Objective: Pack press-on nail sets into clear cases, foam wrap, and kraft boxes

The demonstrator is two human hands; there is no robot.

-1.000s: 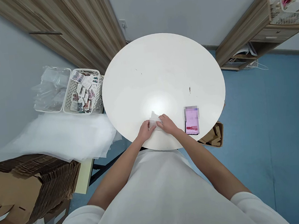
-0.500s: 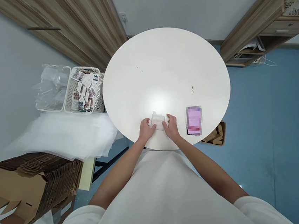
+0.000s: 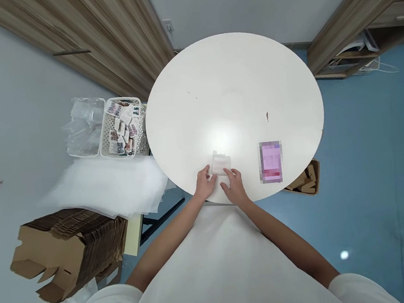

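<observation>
A small, flat, whitish translucent packet (image 3: 220,163) lies near the front edge of the white oval table (image 3: 231,82). It looks like something wrapped in thin foam or plastic; what is inside cannot be made out. At its lower left corner is my left hand (image 3: 204,183), thumb and fingers apart around the corner. My right hand (image 3: 234,186) has its fingertips on the packet's lower right edge, with the thumb spread away below. Neither hand is closed round the packet. To the right, a phone with a pink, pixelated screen (image 3: 271,162) lies on the table.
Left of the table are a white basket of printed cards (image 3: 142,128), a bin of clear bags (image 3: 83,127), a pile of white foam sheets (image 3: 108,184) and stacked flat cardboard boxes (image 3: 68,250). A carton of cardboard pieces (image 3: 313,179) stands below the table's right edge.
Both thumbs have come off the packet's face. My right hand has drawn down to its lower edge, and my left hand has shifted to the lower left corner. The view has shifted slightly.
</observation>
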